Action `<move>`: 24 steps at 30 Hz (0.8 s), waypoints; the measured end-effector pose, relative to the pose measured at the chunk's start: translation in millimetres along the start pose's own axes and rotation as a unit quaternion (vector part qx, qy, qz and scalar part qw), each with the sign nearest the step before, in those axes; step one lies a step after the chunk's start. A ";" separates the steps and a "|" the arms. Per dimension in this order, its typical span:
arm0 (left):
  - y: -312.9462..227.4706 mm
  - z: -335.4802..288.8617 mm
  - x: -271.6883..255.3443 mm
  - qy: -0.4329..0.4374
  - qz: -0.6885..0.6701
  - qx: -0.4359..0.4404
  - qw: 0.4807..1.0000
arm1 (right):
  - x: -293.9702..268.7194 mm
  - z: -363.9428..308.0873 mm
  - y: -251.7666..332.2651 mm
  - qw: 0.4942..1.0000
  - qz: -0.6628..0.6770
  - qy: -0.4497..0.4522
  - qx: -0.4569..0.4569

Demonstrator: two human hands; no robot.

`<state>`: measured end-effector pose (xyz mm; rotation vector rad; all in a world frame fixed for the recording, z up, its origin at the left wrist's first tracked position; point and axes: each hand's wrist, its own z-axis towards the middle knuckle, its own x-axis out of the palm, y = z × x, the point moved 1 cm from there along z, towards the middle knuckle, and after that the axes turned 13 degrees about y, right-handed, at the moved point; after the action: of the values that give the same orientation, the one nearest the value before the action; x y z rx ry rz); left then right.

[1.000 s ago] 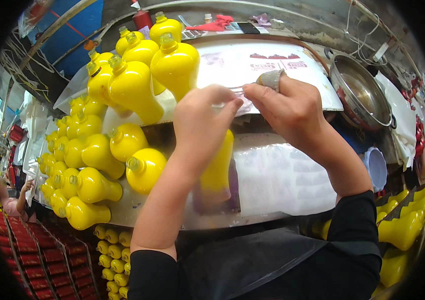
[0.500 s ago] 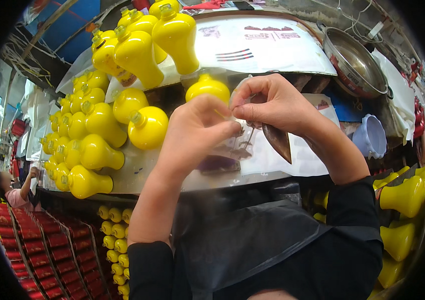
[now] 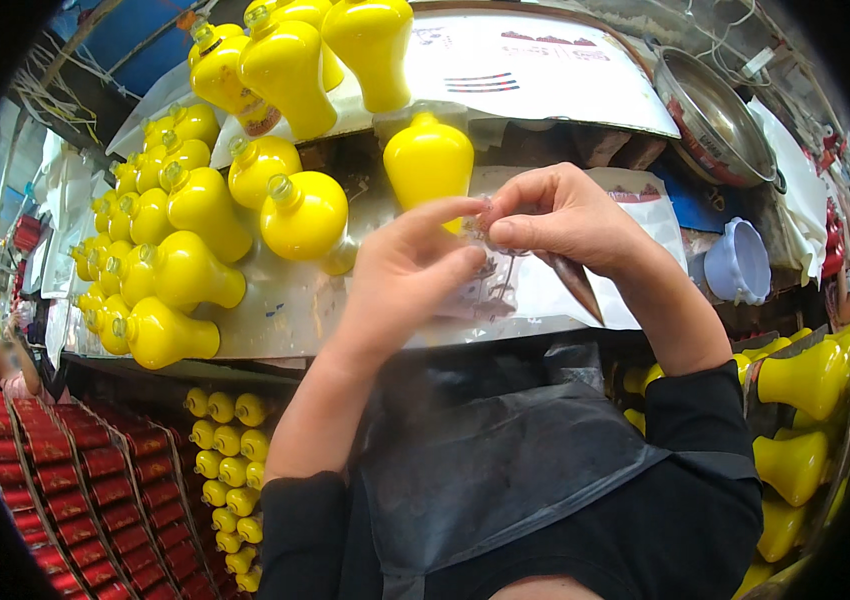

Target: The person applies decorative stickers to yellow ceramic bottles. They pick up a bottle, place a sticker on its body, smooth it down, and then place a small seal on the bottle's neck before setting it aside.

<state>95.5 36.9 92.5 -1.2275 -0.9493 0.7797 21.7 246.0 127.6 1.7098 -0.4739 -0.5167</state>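
We are pinching a clear printed film [image 3: 493, 290] between the fingers [image 3: 517, 234] of the right hand [image 3: 570, 220], over the bench [image 3: 280, 275], near a yellow bottle [image 3: 429, 160]; a dark pointed tool [image 3: 575, 283] is jutting out below that hand. Left hand [image 3: 400, 280]: we are holding thumb and forefinger apart beside the film, contact unclear. More bottles [image 3: 195, 270] are crowding the left side

The right hand [image 3: 570, 225] pinches a clear printed film [image 3: 490, 285], a dark pointed tool [image 3: 575, 284] jutting from beneath it. The left hand [image 3: 400, 275], thumb and forefinger apart, is just left. Beyond is a yellow bottle [image 3: 429, 160]; more bottles [image 3: 203, 270] crowd the worktop [image 3: 275, 325] leftward. A pan [image 3: 720, 110] sits far right.
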 end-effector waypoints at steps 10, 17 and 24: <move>75.8 33.4 -49.7 -0.218 0.013 0.033 0.975 | -26.7 -13.0 3.4 0.803 -0.531 -0.157 -0.219; 92.4 52.3 -54.0 -0.081 -0.159 -0.012 0.984 | -35.3 -2.6 18.8 0.908 -0.366 -0.084 -0.184; 93.2 54.4 -62.5 -0.042 -0.214 0.003 0.976 | -50.7 18.0 17.9 0.890 -0.394 -0.097 -0.207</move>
<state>20.6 20.6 -5.9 -0.9433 -1.2282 0.4928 -30.7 257.2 146.3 1.3819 0.2263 -1.2854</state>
